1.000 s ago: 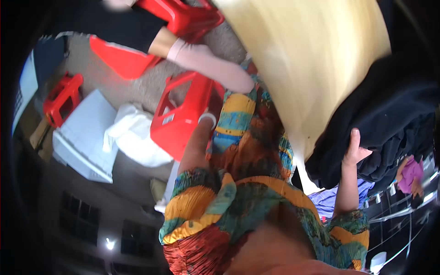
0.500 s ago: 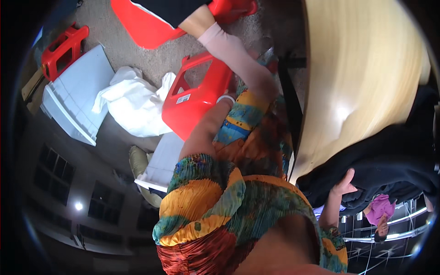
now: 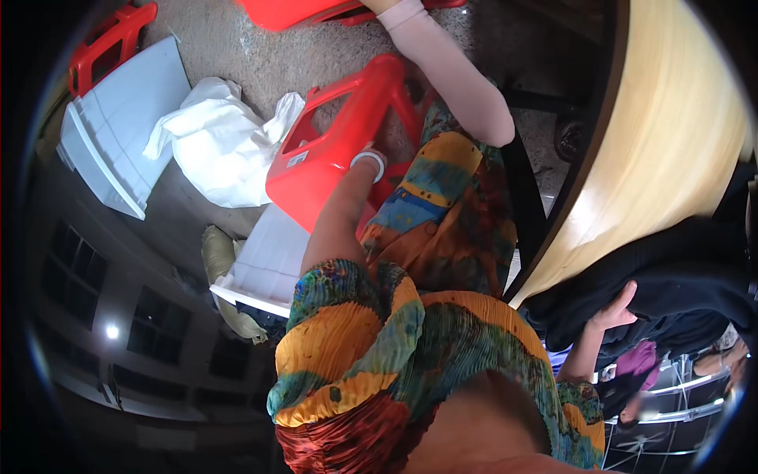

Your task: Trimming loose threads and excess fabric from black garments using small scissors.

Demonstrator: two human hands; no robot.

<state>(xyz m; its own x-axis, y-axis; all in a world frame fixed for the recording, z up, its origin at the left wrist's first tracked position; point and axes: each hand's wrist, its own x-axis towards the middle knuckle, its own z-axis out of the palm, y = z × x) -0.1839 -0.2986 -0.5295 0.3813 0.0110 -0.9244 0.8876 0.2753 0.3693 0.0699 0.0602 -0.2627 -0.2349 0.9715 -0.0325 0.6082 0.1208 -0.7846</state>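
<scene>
Red stool sits on the floor beside your left leg. Your left hand reaches its edge, mostly hidden, so its grip can't be told. Your right hand meets black cloth at the counter, thumb sticking out, other fingers unclear; whether it pinches can't be told.

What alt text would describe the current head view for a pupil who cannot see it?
A person's left hand, partly hidden, is at a red plastic stool; the right hand is against bunched black cloth by a pale, wood-grained tabletop. Left of the stool lies a crumpled white bundle.
</scene>
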